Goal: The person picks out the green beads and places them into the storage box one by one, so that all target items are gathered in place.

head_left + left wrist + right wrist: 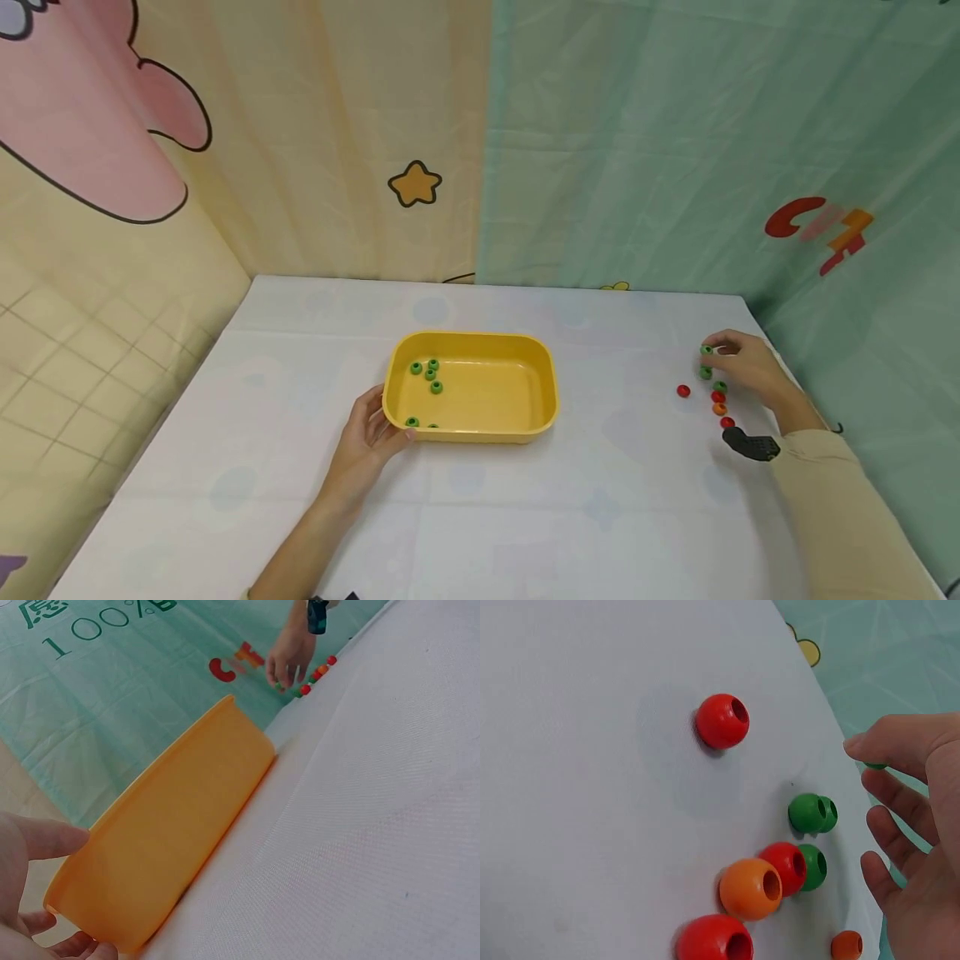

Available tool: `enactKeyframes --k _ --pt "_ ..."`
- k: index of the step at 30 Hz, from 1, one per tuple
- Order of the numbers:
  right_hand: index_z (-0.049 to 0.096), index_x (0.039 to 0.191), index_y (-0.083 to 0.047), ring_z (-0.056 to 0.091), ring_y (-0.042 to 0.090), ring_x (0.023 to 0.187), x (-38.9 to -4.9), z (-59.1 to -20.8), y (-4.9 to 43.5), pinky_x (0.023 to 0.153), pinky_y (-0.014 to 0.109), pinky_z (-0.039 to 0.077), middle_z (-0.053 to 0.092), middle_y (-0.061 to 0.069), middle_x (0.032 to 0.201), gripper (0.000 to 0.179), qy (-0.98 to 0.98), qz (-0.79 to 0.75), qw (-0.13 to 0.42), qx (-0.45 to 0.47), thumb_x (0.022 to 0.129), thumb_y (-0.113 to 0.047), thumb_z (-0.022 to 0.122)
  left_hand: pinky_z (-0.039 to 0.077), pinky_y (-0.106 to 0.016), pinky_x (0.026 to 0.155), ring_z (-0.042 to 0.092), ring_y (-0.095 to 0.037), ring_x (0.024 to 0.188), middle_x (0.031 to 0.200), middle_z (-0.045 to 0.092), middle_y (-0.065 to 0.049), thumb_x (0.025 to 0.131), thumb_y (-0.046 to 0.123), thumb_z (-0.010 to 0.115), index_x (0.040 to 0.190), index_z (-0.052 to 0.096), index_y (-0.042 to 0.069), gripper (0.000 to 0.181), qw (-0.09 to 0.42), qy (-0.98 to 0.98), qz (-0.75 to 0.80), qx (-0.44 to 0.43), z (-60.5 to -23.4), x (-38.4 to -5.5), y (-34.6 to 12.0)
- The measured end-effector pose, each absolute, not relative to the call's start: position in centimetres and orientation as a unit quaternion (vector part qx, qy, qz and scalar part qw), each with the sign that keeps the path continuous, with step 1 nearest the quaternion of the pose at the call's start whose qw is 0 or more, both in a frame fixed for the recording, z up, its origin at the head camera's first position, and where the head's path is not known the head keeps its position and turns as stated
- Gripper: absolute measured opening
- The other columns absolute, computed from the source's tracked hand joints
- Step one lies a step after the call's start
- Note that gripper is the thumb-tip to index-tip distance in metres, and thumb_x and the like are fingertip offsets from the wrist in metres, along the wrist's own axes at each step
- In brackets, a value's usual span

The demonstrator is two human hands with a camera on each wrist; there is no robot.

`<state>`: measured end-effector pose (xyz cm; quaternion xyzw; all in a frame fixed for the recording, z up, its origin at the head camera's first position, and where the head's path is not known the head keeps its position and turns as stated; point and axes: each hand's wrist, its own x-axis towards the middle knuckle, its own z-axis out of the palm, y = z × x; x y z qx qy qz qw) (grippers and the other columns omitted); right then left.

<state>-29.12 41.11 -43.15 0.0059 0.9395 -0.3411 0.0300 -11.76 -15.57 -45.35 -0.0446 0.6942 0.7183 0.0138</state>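
A yellow plastic tray [495, 392] sits on the table with several green beads [431, 374] inside, mostly toward its left end. My left hand [363, 446] grips that left end, thumb at the rim and fingers around the lower side in the left wrist view. Over at the table's right side, my right hand [750, 367] pinches a green bead [875, 766] between thumb and index finger, mostly hidden by them. Below it lie more green beads [808, 814], red beads [722, 721] and an orange bead [751, 890].
A white patterned cloth [600, 500] covers the table. Printed curtains [637, 150] hang behind and to the right, close to the right arm. A black band [752, 445] on the right wrist stands right by the nearest red bead. One orange-red bead [847, 946] lies apart near the table edge.
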Motion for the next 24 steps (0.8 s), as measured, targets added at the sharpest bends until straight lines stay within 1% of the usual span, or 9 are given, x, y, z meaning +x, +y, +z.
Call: enactKeyframes --k 2,4,13,17,20,24 --pt "0.056 0.127 0.006 0.043 0.05 0.125 -29.3 -43.1 40.6 0.098 0.061 0.045 0.049 0.033 0.134 0.04 0.938 -0.345 0.036 -0.002 0.099 -0.021 0.068 0.036 -0.021 0.11 0.029 -0.028 0.151 0.161 0.029 -0.01 0.092 0.0 0.074 0.158 0.027 0.009 0.08 0.014 0.694 0.719 -0.043 -45.4 -11.7 -15.6" --pt "0.056 0.128 0.006 0.044 0.049 0.125 -29.4 -43.0 40.1 0.099 0.06 0.046 0.05 0.032 0.134 0.04 0.936 -0.348 0.044 -0.012 0.1 -0.02 0.068 0.036 -0.021 0.11 0.03 -0.028 0.151 0.161 0.029 -0.01 0.092 0.0 0.074 0.158 0.027 0.009 0.08 0.015 0.693 0.719 -0.043 -45.4 -11.7 -15.6" --pt "0.058 0.127 0.003 0.045 0.047 0.126 -29.9 -42.1 38.0 0.094 0.054 0.048 0.053 0.029 0.134 0.038 0.93 -0.357 0.071 -0.055 0.1 -0.021 0.069 0.037 -0.021 0.11 0.03 -0.027 0.15 0.161 0.03 -0.01 0.093 0.003 0.075 0.158 0.028 0.01 0.08 0.014 0.697 0.716 -0.041 -45.2 -11.7 -15.6" --pt "0.058 0.127 0.001 0.045 0.047 0.127 -30.3 -41.9 37.0 0.098 0.058 0.047 0.054 0.027 0.134 0.037 0.929 -0.355 0.082 -0.06 0.101 -0.021 0.069 0.037 -0.021 0.11 0.03 -0.027 0.151 0.162 0.029 -0.01 0.093 0.003 0.074 0.158 0.028 0.01 0.08 0.014 0.7 0.713 -0.045 -45.1 -11.7 -15.6" --pt "0.059 0.127 0.001 0.047 0.046 0.126 -30.4 -41.7 36.2 0.099 0.059 0.047 0.055 0.026 0.132 0.035 0.928 -0.356 0.087 -0.069 0.1 -0.019 0.069 0.038 -0.021 0.11 0.03 -0.028 0.151 0.162 0.029 -0.01 0.093 0.003 0.074 0.158 0.028 0.011 0.08 0.016 0.7 0.713 -0.046 -45.0 -11.7 -15.6" --pt "0.061 0.125 0.002 0.052 0.043 0.122 -30.5 -41.6 35.2 0.098 0.055 0.048 0.059 0.023 0.127 0.034 0.927 -0.353 0.089 -0.089 0.099 -0.017 0.071 0.038 -0.021 0.11 0.029 -0.028 0.151 0.162 0.029 -0.01 0.093 0.003 0.074 0.158 0.028 0.011 0.08 0.018 0.697 0.715 -0.044 -45.0 -11.6 -15.6"
